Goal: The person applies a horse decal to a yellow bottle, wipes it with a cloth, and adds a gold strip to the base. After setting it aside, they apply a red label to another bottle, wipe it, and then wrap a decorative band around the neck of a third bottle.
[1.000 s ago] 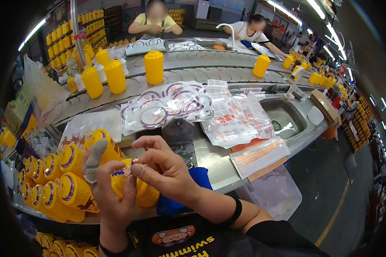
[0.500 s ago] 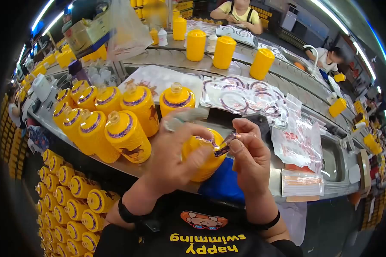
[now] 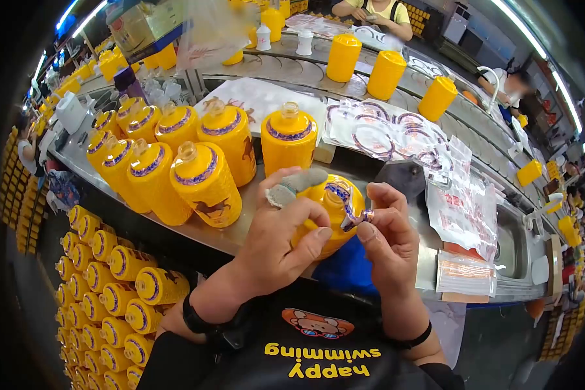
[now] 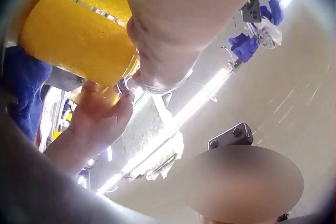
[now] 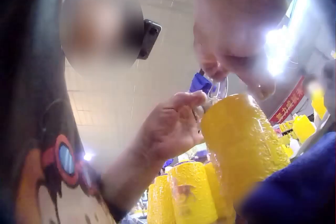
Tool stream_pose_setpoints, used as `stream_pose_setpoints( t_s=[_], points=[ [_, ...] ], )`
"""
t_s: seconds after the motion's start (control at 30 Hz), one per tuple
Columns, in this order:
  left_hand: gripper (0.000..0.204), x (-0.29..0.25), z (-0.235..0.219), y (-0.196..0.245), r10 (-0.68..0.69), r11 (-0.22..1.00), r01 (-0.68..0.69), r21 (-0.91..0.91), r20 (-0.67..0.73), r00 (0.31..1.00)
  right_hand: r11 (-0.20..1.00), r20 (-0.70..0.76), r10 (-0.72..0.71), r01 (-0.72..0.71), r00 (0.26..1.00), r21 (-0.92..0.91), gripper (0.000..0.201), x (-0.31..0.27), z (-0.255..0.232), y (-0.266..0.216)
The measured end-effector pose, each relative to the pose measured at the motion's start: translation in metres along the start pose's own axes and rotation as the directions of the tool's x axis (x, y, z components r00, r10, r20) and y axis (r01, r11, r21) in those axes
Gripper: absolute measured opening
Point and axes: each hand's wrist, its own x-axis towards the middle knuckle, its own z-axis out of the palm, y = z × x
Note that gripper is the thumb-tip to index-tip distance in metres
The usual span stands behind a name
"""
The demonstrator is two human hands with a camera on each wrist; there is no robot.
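Observation:
A yellow bottle (image 3: 322,240) stands in front of the body, its textured side large in the left wrist view (image 4: 79,40). My left hand (image 3: 283,237), a grey fabric cover on one finger, holds the bottle at its shoulder; the fingers partly hide the neck. My right hand (image 3: 393,244) pinches one end of a purple patterned strip (image 3: 349,211) between thumb and fingers. The strip's other end lies curved along the bottle's shoulder. Under my right hand, a blue cloth (image 3: 348,268) lies beside the bottle's base.
Several yellow bottles (image 3: 205,185) with purple bands stand grouped to the left. Sheets of curved labels (image 3: 387,133) lie behind the hands, with plastic wrappers (image 3: 458,205) and a sink (image 3: 512,240) to the right. Yellow containers (image 3: 387,75) stand on a conveyor (image 3: 292,71) beyond.
The head view has swung left, showing more bottles. The strip, earlier small between both hands, is now stretched from the right hand onto the bottle's shoulder. The left hand has settled against the bottle.

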Motion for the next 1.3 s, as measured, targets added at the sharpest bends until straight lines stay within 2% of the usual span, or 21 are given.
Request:
stream_pose_setpoints(
  t_s=[0.07, 0.2, 0.4, 0.47, 0.57, 0.77, 0.9, 1.13, 1.23, 1.3],
  points=[
    [0.018, 0.002, 0.002, 0.008, 0.014, 0.998, -0.014, 0.063, -0.008, 1.0, 0.994, -0.021, 0.059, -0.057, 0.998, 0.088, 0.01, -0.002, 0.002, -0.002],
    [0.024, 0.007, 0.012, 0.014, 0.059, 0.983, -0.056, 0.175, -0.013, 0.998, 0.996, 0.003, -0.015, 0.015, 1.0, 0.091, 0.011, 0.0, 0.001, -0.004],
    [0.016, 0.014, 0.021, 0.012, 0.135, 0.988, -0.131, 0.079, -0.045, 0.99, 0.989, -0.037, -0.013, 0.019, 0.999, 0.148, 0.011, 0.0, -0.003, -0.01],
    [0.012, 0.016, 0.013, 0.015, 0.114, 0.992, -0.115, 0.048, 0.035, 0.993, 0.99, -0.022, -0.053, 0.055, 0.998, 0.133, 0.011, 0.001, -0.006, -0.007],
    [0.009, 0.018, 0.004, 0.019, 0.113, 0.992, -0.119, 0.051, 0.103, 0.988, 0.981, -0.033, 0.023, -0.016, 0.999, 0.194, 0.01, 0.002, -0.005, -0.009],
    [0.011, 0.015, -0.009, 0.019, 0.149, 0.968, -0.167, 0.19, 0.107, 0.983, 1.0, 0.011, -0.01, 0.009, 1.0, 0.006, 0.007, 0.001, -0.007, -0.007],
    [0.014, 0.008, -0.014, 0.011, 0.112, 0.965, -0.133, 0.228, 0.103, 0.988, 0.996, 0.004, -0.004, 0.004, 1.0, -0.094, 0.005, -0.004, -0.009, 0.003],
    [0.022, 0.0, -0.011, -0.007, 0.032, 0.989, -0.037, 0.141, 0.035, 0.999, 0.996, -0.048, 0.066, -0.069, 0.997, -0.058, 0.006, -0.004, -0.004, 0.009],
    [0.022, 0.002, -0.01, -0.008, 0.04, 0.985, -0.045, 0.164, 0.03, 0.999, 0.984, -0.083, 0.01, -0.025, 0.996, -0.174, 0.016, 0.001, -0.012, 0.014],
    [0.022, 0.003, -0.013, -0.008, 0.029, 0.984, -0.038, 0.175, 0.05, 0.998, 0.989, -0.037, -0.029, 0.023, 0.999, -0.144, 0.027, 0.005, -0.008, 0.013]
  ],
)
